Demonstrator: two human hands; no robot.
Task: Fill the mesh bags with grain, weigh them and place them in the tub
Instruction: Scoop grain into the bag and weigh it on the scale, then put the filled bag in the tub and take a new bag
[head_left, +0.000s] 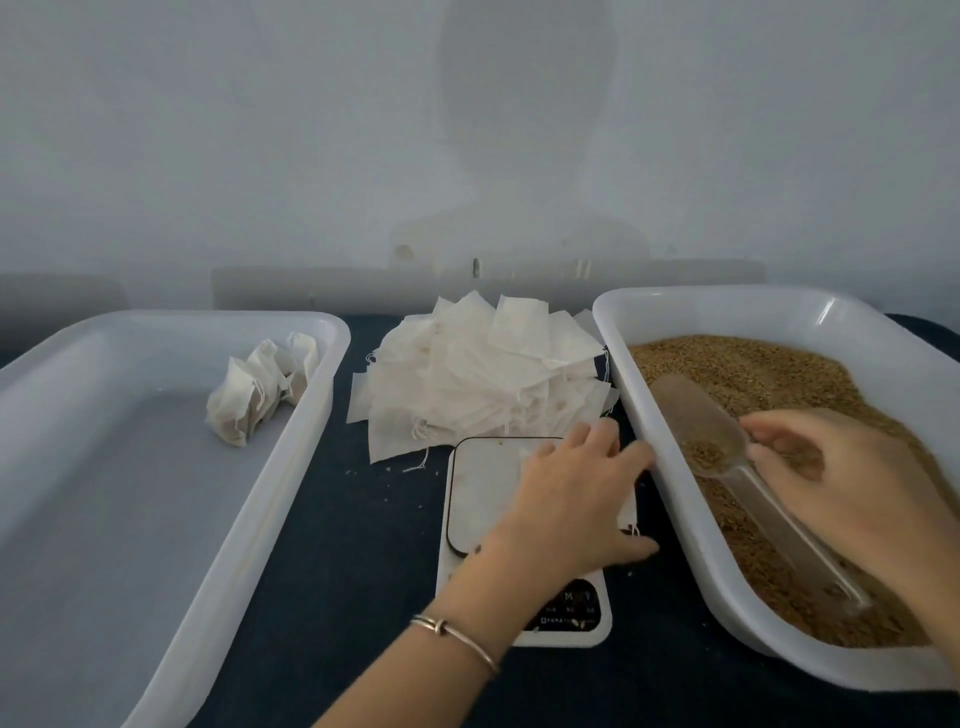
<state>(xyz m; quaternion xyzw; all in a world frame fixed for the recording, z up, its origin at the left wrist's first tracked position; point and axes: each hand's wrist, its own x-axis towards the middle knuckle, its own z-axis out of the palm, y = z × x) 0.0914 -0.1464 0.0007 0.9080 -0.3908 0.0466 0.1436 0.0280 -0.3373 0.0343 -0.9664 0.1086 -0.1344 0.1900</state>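
Observation:
A white kitchen scale (480, 493) stands on the dark table between two tubs. My left hand (574, 491) lies flat on an empty mesh bag (628, 512) on the scale's platform, fingers spread toward the right tub. The right tub (670, 436) holds brown grain (753, 371). A clear plastic scoop (701, 431) with a little grain in it lies on the grain. My right hand (831, 473) hovers over the scoop's handle, its loosely curled fingertips at the rim of the scoop's bowl. The left tub (104, 467) holds a few filled bags (260, 392) at its far right corner.
A heap of several empty mesh bags (488, 374) lies behind the scale, between the tubs. Stray grains dot the dark tabletop (363, 545) left of the scale. A pale wall rises directly behind the table.

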